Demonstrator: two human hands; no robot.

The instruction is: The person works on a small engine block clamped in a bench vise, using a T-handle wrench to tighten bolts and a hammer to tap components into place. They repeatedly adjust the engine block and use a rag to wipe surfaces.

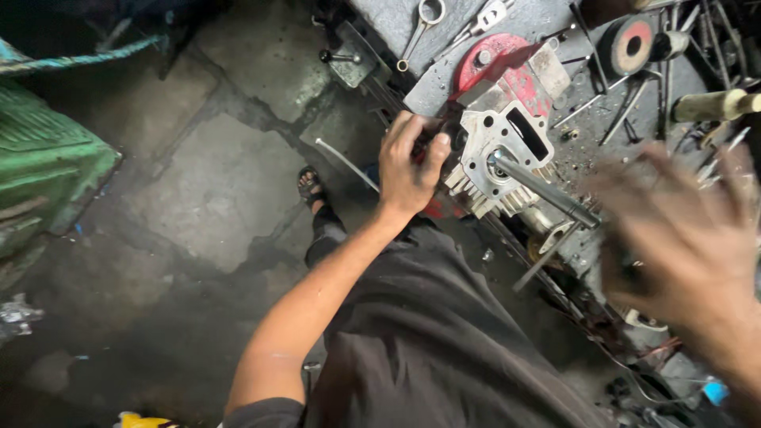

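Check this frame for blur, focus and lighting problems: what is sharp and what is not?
Head view: the right hand is smeared by motion blur, its fingers ghosted; the left hand on the finned engine part is sharp, as is the metal rod. The floor is evenly lit, while the lower left corner falls into deep shadow. No strong glare.

The light is dim and flat, brightest on the pale stone floor point(230, 182) and on the grey metal engine part point(507, 150) at the bench's point(444, 79) near edge. The picture's corners sink into deep shadow. The left hand point(408, 162) is sharp. The right hand point(686, 230) is smeared by motion blur, fingers streaked. Straight lines bow slightly toward the picture's edges.
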